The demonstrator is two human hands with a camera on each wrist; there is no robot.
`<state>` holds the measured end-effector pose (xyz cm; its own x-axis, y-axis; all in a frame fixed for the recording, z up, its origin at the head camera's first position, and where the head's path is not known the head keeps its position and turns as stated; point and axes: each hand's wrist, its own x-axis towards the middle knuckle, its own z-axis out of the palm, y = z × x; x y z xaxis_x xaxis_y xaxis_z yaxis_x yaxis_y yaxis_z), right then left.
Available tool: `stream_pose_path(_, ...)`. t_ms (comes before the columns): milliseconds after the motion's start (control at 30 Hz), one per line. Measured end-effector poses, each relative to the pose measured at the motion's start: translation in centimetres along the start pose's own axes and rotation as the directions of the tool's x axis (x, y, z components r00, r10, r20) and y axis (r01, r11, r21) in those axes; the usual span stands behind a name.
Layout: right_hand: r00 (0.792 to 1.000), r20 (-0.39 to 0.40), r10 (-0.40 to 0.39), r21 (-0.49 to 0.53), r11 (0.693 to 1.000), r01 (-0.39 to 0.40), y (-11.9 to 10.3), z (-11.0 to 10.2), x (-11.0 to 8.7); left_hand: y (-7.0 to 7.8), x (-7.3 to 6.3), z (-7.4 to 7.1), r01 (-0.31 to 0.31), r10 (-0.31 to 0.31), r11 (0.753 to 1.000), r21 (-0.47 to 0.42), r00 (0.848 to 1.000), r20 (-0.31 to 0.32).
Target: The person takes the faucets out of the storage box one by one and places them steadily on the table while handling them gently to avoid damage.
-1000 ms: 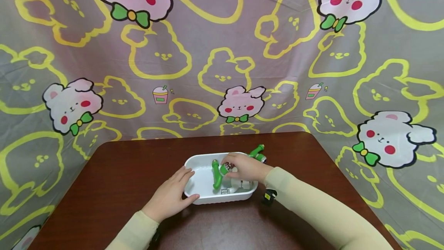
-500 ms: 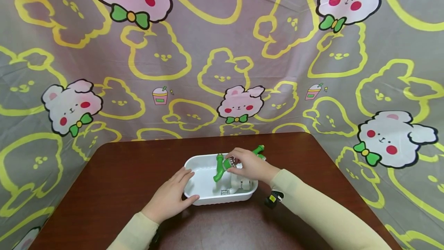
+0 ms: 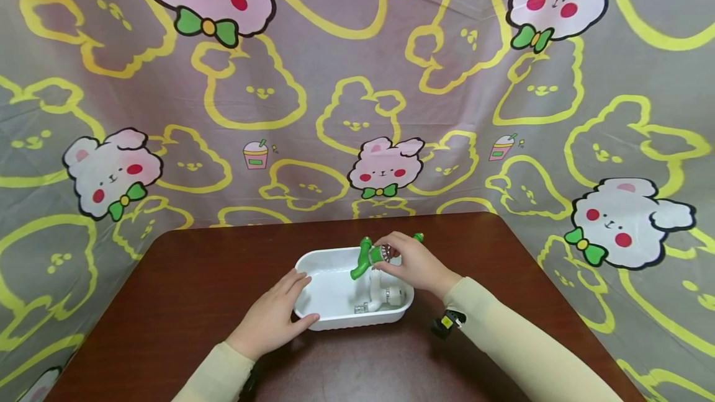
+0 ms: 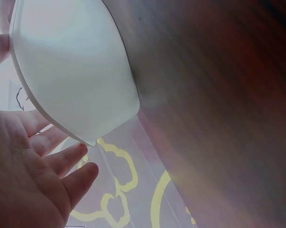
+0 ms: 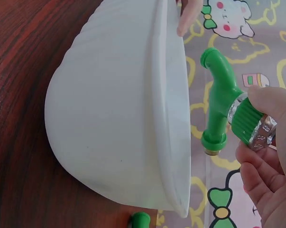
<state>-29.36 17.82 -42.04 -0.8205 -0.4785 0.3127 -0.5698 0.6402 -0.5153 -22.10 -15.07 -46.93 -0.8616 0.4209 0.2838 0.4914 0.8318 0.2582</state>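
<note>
In the head view my right hand (image 3: 413, 265) pinches a green tap (image 3: 364, 259) by its ribbed, silver-trimmed knob, above the right half of a white basin (image 3: 352, 322). The right wrist view shows the tap (image 5: 221, 90) hanging free beyond the basin's rim, thumb and fingers at the knob. Inside the basin, at its right end, lies a white tap (image 3: 378, 293) with a clear end piece. My left hand (image 3: 274, 315) rests at the basin's left end, fingers extended along the rim and thumb at the near side.
Behind the basin's right end, a second green tap (image 3: 419, 237) pokes out, mostly covered by the right hand. The dark red-brown wooden table (image 3: 223, 272) carries everything. A patterned cloth (image 3: 313, 141) hangs close behind the table and along both sides.
My right hand has raised the green tap from low in the basin, moving up and to the right, uncovering the white tap. The left hand stays in place.
</note>
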Motion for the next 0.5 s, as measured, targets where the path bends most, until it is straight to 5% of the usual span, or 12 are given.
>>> stream_pose_path(500, 0.986, -0.160, 0.040, -0.026, 0.999, -0.044, 1.3, -1.2, -0.9, 0.0, 0.0, 0.0, -0.006, 0.006, 1.000, -0.007, 1.000, -0.014)
